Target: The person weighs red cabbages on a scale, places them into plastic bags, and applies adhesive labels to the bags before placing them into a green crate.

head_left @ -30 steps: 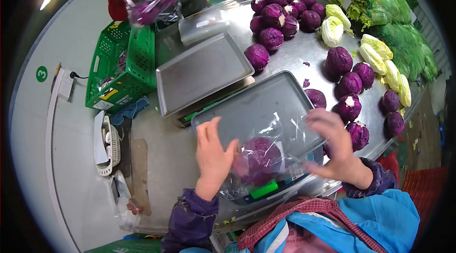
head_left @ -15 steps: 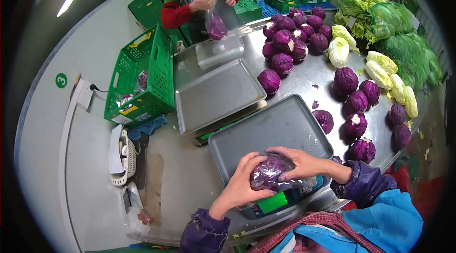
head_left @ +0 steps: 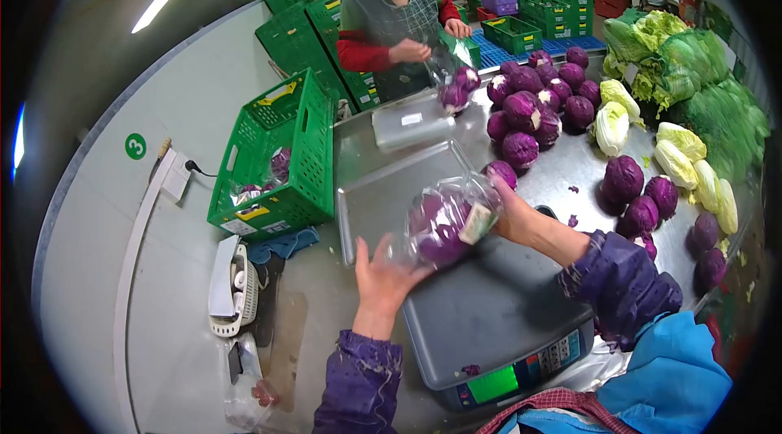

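A clear plastic bag of red cabbage [head_left: 440, 226] is held up between my two hands, over the scales. A pale label [head_left: 477, 224] shows on the bag's right side. My left hand [head_left: 384, 278] supports the bag from the lower left, thumb raised and fingers partly hidden by the plastic. At the bag's right end, my right hand [head_left: 515, 214] grips it. Below is a digital scale [head_left: 497, 316] with a dark tray and a lit green display; a purple leaf scrap [head_left: 471, 370] lies on the tray. Behind the bag is a second metal tray [head_left: 379, 198].
A green crate [head_left: 314, 165] with bagged cabbages stands at the left. Loose red cabbages [head_left: 521, 112], napa cabbages [head_left: 611, 129] and green netted vegetables [head_left: 721, 116] cover the right side. Across the table a co-worker [head_left: 399, 27] holds a bag of red cabbages [head_left: 458, 90].
Both hands have carried the bagged cabbage up and forward from the scale's near edge, and its label now shows. The view has shifted. The co-worker's bag has moved lower, beside the cabbage pile.
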`<state>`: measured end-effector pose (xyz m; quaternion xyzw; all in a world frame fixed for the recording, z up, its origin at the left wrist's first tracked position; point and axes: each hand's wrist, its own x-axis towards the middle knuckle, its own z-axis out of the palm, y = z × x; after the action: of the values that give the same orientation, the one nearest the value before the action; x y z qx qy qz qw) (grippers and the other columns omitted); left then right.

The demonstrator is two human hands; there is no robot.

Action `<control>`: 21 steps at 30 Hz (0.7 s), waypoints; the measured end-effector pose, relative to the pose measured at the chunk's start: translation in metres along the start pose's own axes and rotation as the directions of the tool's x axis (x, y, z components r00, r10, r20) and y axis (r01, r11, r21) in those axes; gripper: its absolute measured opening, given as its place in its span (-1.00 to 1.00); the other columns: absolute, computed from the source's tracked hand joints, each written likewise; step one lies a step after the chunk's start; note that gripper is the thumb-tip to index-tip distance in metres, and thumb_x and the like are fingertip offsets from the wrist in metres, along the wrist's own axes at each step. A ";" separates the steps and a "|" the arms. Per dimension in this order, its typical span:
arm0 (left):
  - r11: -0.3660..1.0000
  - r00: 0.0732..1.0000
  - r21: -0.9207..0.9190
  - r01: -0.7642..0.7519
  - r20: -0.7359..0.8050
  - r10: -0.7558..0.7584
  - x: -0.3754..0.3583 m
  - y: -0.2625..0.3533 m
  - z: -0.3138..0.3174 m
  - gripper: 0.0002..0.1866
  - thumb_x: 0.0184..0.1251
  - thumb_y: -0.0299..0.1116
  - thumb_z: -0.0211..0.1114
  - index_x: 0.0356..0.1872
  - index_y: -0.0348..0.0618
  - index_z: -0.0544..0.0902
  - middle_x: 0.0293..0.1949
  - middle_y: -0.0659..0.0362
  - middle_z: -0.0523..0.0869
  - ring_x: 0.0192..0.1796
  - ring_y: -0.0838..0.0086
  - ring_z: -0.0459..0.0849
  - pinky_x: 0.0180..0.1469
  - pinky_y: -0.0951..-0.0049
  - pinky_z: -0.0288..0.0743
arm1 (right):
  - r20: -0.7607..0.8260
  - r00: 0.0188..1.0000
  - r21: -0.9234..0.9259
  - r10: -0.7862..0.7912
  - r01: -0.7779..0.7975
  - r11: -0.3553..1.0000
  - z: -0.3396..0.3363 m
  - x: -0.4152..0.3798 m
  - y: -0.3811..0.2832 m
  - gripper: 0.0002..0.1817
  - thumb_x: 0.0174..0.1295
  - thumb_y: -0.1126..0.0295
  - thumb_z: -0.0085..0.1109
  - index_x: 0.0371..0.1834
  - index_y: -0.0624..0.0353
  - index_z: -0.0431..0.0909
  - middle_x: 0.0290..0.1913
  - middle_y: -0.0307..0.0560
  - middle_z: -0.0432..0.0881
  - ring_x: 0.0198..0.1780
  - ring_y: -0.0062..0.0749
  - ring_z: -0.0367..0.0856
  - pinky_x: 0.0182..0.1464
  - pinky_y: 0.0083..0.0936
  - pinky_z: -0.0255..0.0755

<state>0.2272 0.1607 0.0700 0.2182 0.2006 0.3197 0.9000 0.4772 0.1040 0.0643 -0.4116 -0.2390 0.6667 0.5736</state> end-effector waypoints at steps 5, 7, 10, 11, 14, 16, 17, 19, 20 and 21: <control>0.932 0.978 0.330 -0.152 -0.087 0.191 0.070 0.004 -0.003 -0.21 0.30 0.07 0.03 0.33 -0.30 -0.01 0.34 -0.15 0.01 0.33 0.04 0.16 0.33 0.10 0.10 | -0.160 0.984 -0.186 0.080 -0.110 0.976 0.007 0.054 -0.004 -0.24 0.20 -0.24 -0.15 0.31 0.07 0.09 0.21 0.05 0.32 -0.04 -0.19 0.52 -0.17 -0.33 0.47; 0.854 0.977 0.496 -0.158 -0.047 0.208 0.078 0.009 -0.010 -0.23 0.29 0.01 0.09 0.32 -0.30 0.01 0.31 -0.18 0.08 0.27 0.11 0.26 0.26 0.14 0.23 | -0.175 0.983 -0.330 -0.054 -0.007 0.944 0.005 0.051 -0.004 -0.21 0.20 -0.18 -0.09 0.34 0.09 -0.02 0.21 0.11 0.28 -0.18 -0.20 0.58 -0.28 -0.39 0.49; 0.820 0.938 0.537 -0.198 -0.140 0.318 0.053 0.021 -0.017 -0.37 0.32 -0.11 0.11 0.27 -0.25 0.15 0.20 -0.07 0.29 0.11 0.26 0.43 0.10 0.25 0.40 | -0.219 0.976 -0.408 -0.013 -0.079 0.910 -0.006 0.030 -0.017 -0.26 0.22 0.00 0.02 0.32 0.20 -0.01 0.17 0.10 0.32 -0.26 -0.30 0.59 -0.37 -0.47 0.46; 0.756 0.899 0.612 -0.231 -0.163 0.406 0.039 0.019 -0.022 -0.43 0.33 -0.14 0.11 0.24 -0.24 0.21 0.14 -0.02 0.37 0.05 0.29 0.47 0.06 0.28 0.42 | -0.217 0.976 -0.406 -0.011 -0.080 0.910 -0.010 0.019 -0.020 -0.26 0.22 0.00 0.02 0.32 0.20 -0.01 0.17 0.10 0.32 -0.26 -0.30 0.59 -0.37 -0.47 0.46; 0.763 0.876 0.610 -0.214 -0.226 0.426 -0.016 0.003 -0.040 -0.56 0.32 -0.22 0.12 0.14 -0.22 0.33 0.02 0.07 0.46 -0.04 0.35 0.51 -0.02 0.35 0.45 | -0.151 0.988 -0.460 0.025 -0.093 0.883 -0.032 -0.016 -0.020 -0.37 0.24 0.05 0.04 0.22 0.23 0.15 0.04 0.02 0.44 -0.31 -0.39 0.57 -0.39 -0.51 0.43; 0.798 0.802 0.567 -0.207 -0.368 0.470 -0.059 -0.012 -0.053 -0.64 0.31 -0.31 0.13 0.07 -0.25 0.39 -0.03 0.10 0.50 -0.08 0.41 0.53 -0.06 0.43 0.45 | -0.141 0.989 -0.454 0.044 -0.104 0.885 -0.043 -0.035 -0.015 -0.49 0.25 0.09 0.03 0.12 0.22 0.29 -0.11 -0.07 0.51 -0.34 -0.46 0.54 -0.36 -0.55 0.43; 0.792 0.765 0.564 -0.232 -0.398 0.507 -0.076 -0.018 -0.054 -0.64 0.31 -0.31 0.13 0.07 -0.25 0.39 -0.03 0.10 0.50 -0.08 0.41 0.53 -0.06 0.43 0.45 | -0.190 0.982 -0.484 -0.007 -0.087 0.871 -0.040 -0.046 -0.015 -0.52 0.25 0.11 0.03 0.10 0.22 0.31 -0.13 -0.09 0.51 -0.34 -0.45 0.54 -0.36 -0.54 0.43; 0.776 0.687 0.576 -0.259 -0.454 0.567 -0.131 -0.043 -0.066 -0.69 0.30 -0.36 0.13 0.02 -0.24 0.43 -0.12 0.13 0.54 -0.17 0.47 0.54 -0.15 0.48 0.45 | -0.207 0.977 -0.504 -0.046 -0.066 0.861 -0.027 -0.062 -0.012 -0.58 0.24 0.15 0.03 0.06 0.17 0.34 -0.13 -0.10 0.51 -0.34 -0.46 0.54 -0.34 -0.51 0.44; 0.778 0.660 0.566 -0.273 -0.479 0.579 -0.159 -0.055 -0.068 -0.71 0.29 -0.38 0.13 0.00 -0.23 0.44 -0.14 0.15 0.55 -0.19 0.49 0.55 -0.16 0.49 0.45 | -0.182 0.981 -0.524 -0.062 -0.043 0.851 -0.019 -0.067 -0.011 -0.58 0.24 0.14 0.04 0.07 0.13 0.33 -0.14 -0.11 0.52 -0.34 -0.46 0.53 -0.35 -0.50 0.43; 0.778 0.627 0.558 -0.290 -0.503 0.595 -0.186 -0.066 -0.070 -0.72 0.29 -0.39 0.13 -0.01 -0.23 0.46 -0.16 0.16 0.56 -0.20 0.51 0.55 -0.18 0.50 0.45 | -0.054 0.998 -0.539 -0.025 -0.008 0.842 -0.012 -0.066 -0.013 -0.57 0.24 0.14 0.02 0.10 0.11 0.30 -0.17 -0.12 0.54 -0.35 -0.47 0.53 -0.36 -0.51 0.43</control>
<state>0.0915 0.0101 0.0188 0.3254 0.5053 0.5400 0.5892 0.4946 0.0416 0.0858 -0.5744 -0.4015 0.5577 0.4447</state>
